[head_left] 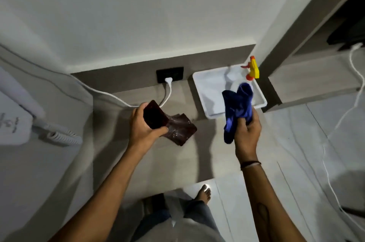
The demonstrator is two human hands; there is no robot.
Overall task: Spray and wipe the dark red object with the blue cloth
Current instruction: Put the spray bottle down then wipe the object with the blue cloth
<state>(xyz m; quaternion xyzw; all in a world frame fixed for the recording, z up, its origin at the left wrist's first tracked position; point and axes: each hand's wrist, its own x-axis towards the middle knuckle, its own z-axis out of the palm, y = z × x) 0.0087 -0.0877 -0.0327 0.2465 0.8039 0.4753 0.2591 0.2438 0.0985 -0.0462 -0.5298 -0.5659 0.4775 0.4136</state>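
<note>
Both hands grip: left hand (145,125) clasps the open dark red leather wallet (169,122), right hand (246,129) bunches the blue cloth (237,105). Behind, a white plastic tray (205,87) holds a yellow-topped spray bottle (251,69).

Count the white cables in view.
2. One white cable is plugged into the black wall outlet and runs left toward the bed. The other hangs at the far right, trailing down across the floor. Others may be out of frame.
</note>
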